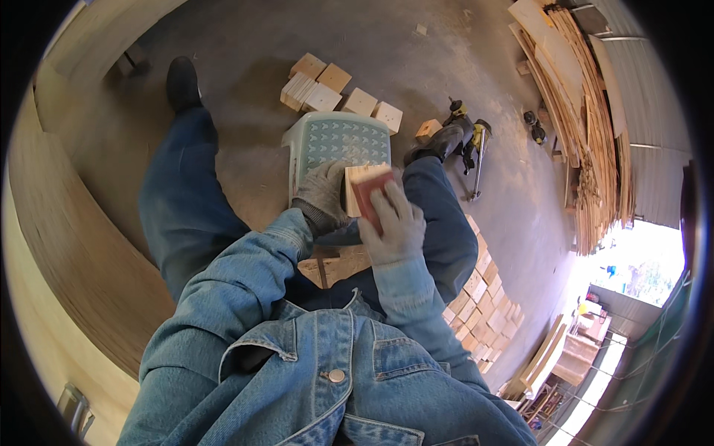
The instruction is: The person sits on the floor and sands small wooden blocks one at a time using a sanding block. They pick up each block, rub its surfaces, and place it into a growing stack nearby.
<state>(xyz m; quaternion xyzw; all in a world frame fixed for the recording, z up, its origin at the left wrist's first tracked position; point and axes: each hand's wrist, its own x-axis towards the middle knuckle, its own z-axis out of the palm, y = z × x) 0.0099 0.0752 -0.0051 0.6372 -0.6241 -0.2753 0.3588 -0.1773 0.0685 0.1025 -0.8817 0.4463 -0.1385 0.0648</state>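
My left hand (325, 190), in a grey work glove, grips a pale wooden block (352, 199) by its left side. The block is above the near edge of a pale green plastic step stool (338, 128). In my right hand (396, 227), gloved too, is a reddish-brown sanding block (367, 195), its fingers laid over the back. The sanding block lies against the wooden block's right part and hides much of it. Whether the wooden block touches the stool I cannot tell.
Several wooden blocks (360, 102) sit on the floor beyond the stool. Two yellow-black power tools (480, 134) and a hammer-like tool (477, 175) lie by my right foot. Many blocks (483, 305) are stacked at my right. Boards (584, 141) lean along the right wall; plywood sheets (82, 245) stand left.
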